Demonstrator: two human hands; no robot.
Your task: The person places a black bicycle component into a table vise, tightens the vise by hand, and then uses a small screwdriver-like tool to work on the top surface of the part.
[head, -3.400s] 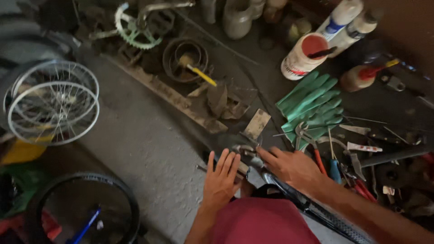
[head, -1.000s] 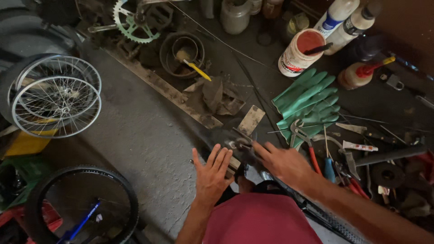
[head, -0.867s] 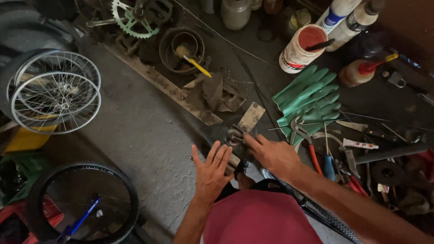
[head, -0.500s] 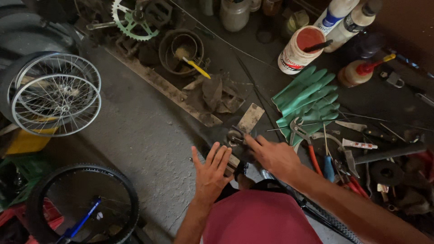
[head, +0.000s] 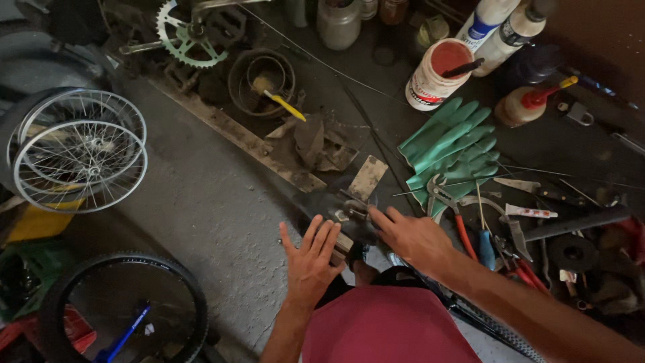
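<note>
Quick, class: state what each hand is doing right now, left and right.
Left hand: open, fingers spread, palm down, holding nothing.
Right hand: fingers reach to a small metal part; grip cannot be told.

left hand (head: 310,259): I note it has slid slightly left of the small metal part (head: 354,210), fingers spread flat.
right hand (head: 411,235): fingertips have moved forward from my lap onto that part.
view: tilted slightly upward.
</note>
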